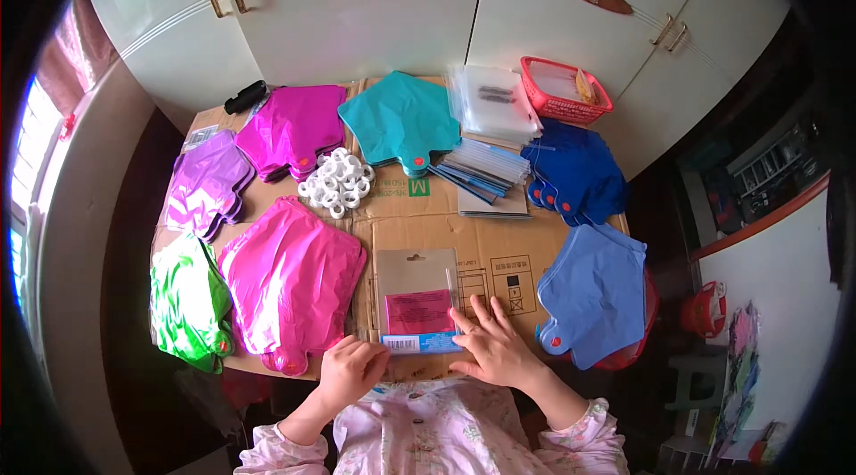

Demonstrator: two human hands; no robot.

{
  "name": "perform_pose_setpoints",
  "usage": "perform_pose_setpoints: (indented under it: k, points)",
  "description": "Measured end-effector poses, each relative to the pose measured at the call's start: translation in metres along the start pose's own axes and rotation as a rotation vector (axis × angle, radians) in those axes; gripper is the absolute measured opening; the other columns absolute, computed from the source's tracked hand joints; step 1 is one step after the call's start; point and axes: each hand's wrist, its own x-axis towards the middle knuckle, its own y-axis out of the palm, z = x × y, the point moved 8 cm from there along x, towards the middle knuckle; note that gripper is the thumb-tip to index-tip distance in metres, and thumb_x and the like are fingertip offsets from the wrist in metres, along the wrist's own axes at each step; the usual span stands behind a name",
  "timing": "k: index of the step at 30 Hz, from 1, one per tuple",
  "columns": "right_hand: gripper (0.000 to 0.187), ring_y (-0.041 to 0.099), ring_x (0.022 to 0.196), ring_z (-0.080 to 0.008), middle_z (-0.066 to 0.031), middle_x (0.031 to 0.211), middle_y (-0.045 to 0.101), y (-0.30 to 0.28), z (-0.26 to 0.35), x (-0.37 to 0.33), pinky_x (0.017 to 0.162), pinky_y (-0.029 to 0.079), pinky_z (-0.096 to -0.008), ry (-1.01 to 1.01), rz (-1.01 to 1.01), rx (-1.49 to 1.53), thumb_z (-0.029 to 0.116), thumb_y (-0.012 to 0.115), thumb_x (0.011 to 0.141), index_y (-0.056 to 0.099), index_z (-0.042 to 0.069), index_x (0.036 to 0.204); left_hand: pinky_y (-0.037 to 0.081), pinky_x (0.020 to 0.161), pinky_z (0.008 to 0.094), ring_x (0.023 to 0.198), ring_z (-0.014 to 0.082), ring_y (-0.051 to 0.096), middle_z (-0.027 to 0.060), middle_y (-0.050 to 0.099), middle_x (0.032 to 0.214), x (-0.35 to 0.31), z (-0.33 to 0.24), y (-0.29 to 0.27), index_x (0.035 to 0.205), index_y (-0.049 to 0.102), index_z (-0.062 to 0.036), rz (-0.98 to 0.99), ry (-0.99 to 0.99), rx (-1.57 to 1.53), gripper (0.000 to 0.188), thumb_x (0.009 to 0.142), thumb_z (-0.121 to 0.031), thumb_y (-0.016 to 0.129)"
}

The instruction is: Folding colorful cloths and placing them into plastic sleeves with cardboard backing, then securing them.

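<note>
A clear flat packet [416, 298] with a pink card and a blue strip inside lies on the cardboard-covered table [499, 247] in front of me. My right hand [493, 347] rests flat on its lower right corner, fingers spread. At the packet's lower left edge my left hand [349, 370] has its fingers curled and touching that edge. A thin white stick [449, 282] lies along the packet's right side.
Stacks of flat foil balloons ring the table: green [185, 304], pink [290, 283], purple [205, 182], magenta [292, 129], teal [401, 120], dark blue [575, 172], light blue [596, 289]. White rings [337, 181], straws [481, 167], clear bags [492, 100] and a red basket [564, 90] sit behind.
</note>
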Motion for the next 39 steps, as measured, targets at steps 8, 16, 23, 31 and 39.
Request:
perform_pose_setpoints:
  k: [8,16,23,31,39]
  points:
    - [0.024,0.051,0.117,-0.0238,-0.0052,0.120,0.057,0.001,-0.007,0.007,0.102,0.029,-0.0541,0.150,-0.164,0.050,0.018,0.069,0.078,0.054,0.009,0.094,0.048,0.053,0.0384,0.061,0.0291,0.060,0.0094,0.058,0.067,0.004,0.014,0.018,0.080,0.057,-0.0041,-0.022,-0.260,0.021,0.013,0.076,-0.011,0.067]
    - [0.054,0.044,0.112,-0.0343,-0.0154,0.123,0.044,-0.010,-0.018,0.015,0.097,0.033,-0.0466,0.385,-0.208,0.113,0.019,0.074,0.072,0.047,0.005,0.117,0.049,0.053,0.0378,0.063,0.0311,0.059,0.0132,0.054,0.079,0.009,0.005,0.008,0.090,0.054,-0.0035,-0.056,-0.414,0.196,0.031,0.074,-0.023,0.073]
    - [0.060,0.040,0.115,-0.0360,-0.0164,0.125,0.043,-0.009,-0.015,0.010,0.099,0.031,-0.0462,0.303,-0.246,0.117,0.021,0.073,0.074,0.044,0.003,0.124,0.048,0.063,0.0245,0.071,0.0117,0.059,0.0026,0.060,0.079,-0.010,0.042,0.037,0.088,0.054,-0.0028,-0.083,-0.657,-0.918,0.021,0.080,-0.010,0.072]
    - [0.018,0.059,0.077,-0.0096,-0.0033,0.088,0.065,0.015,-0.015,-0.012,0.069,0.048,-0.0223,0.574,-0.227,1.436,0.013,0.059,0.091,0.060,0.001,0.104,0.041,0.056,0.0183,0.063,0.0044,0.053,0.0002,0.062,0.074,-0.005,0.030,0.036,0.089,0.060,-0.0012,-0.171,-0.679,-1.414,0.005,0.085,0.000,0.064]
    - [0.011,0.062,0.068,-0.0154,-0.0102,0.078,0.065,-0.098,-0.070,-0.107,0.064,0.051,-0.0276,0.653,-1.046,1.038,0.011,0.056,0.092,0.056,0.003,0.085,0.038,0.059,0.0186,0.064,0.0052,0.044,0.0013,0.057,0.078,0.034,-0.006,0.042,0.097,0.059,0.0016,0.054,-0.610,-1.191,0.010,0.088,0.000,0.054]
